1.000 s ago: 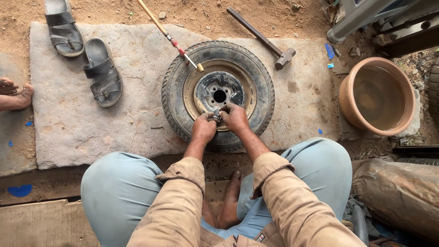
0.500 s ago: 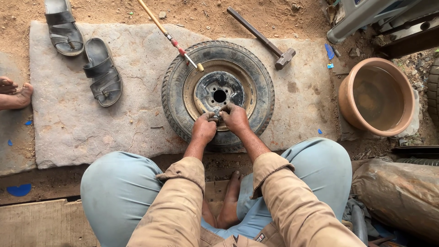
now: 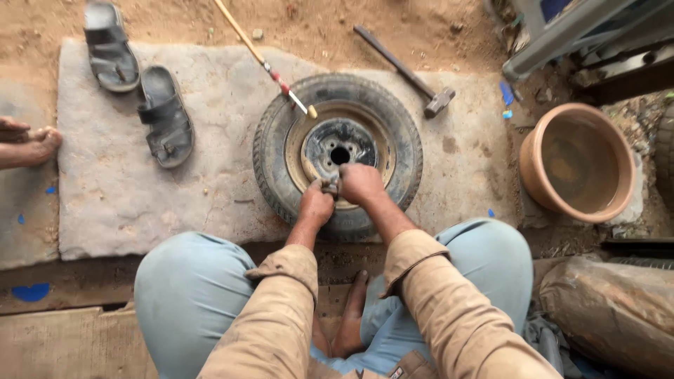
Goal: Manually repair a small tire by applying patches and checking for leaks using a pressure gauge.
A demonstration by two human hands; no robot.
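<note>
At the bottom of the frame sit the person's knees in pale blue trousers, with tan sleeves running up toward the centre. The left hand [image 3: 316,205] and the right hand [image 3: 361,184] meet side by side at the near edge of the wheel's rim, both curled narrowly around a small grey metal piece [image 3: 330,186] pinched between them; what that piece is cannot be made out.

The small black rubber tyre on its rusty tan metal rim [image 3: 338,152] lies flat just above the centre of the frame, on a wide flat grey stone slab [image 3: 140,196]. Its tread is ribbed and dusty, the rim is worn and stained, and the dark hub plate has a round centre hole ringed by smaller bolt holes.

A long thin wooden-handled rod with red marking [image 3: 263,62] rests with its tip on the rim's upper left. To the upper right of the tyre lies a dark metal hammer [image 3: 411,74]. A pair of dark grey sandals [image 3: 137,84] lies at the upper left. A terracotta clay basin [image 3: 579,161] stands at the right. Another person's bare foot [image 3: 28,142] shows at the left edge.
</note>
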